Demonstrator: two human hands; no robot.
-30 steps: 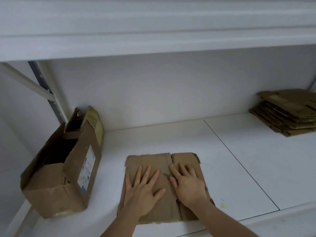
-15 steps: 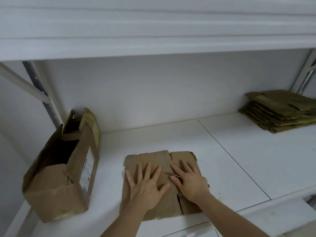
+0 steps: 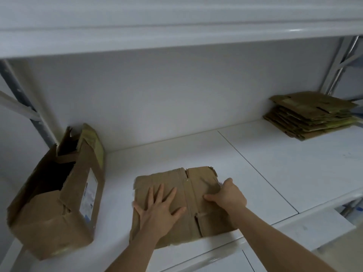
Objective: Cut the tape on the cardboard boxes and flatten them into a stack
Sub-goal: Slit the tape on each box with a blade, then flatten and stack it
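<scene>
A flattened brown cardboard box [image 3: 198,181] lies on the white shelf [image 3: 275,173] in front of me. My left hand [image 3: 157,210] presses flat on its left half with fingers spread. My right hand [image 3: 227,195] grips the box's right edge, thumb on top and fingers curled around the side. An unflattened cardboard box [image 3: 57,195] with torn open flaps and a white label lies on its side at the left. A stack of flattened boxes [image 3: 310,112] rests at the far right of the shelf.
The shelf above [image 3: 176,26] overhangs the work area. A metal upright [image 3: 25,107] rises behind the left box and another upright [image 3: 339,65] behind the stack. The shelf's front edge [image 3: 255,234] runs just under my forearms.
My right hand slid from lying flat on the cardboard to its right edge and curled around it. My left hand stayed pressed flat. The camera turned slightly right.
</scene>
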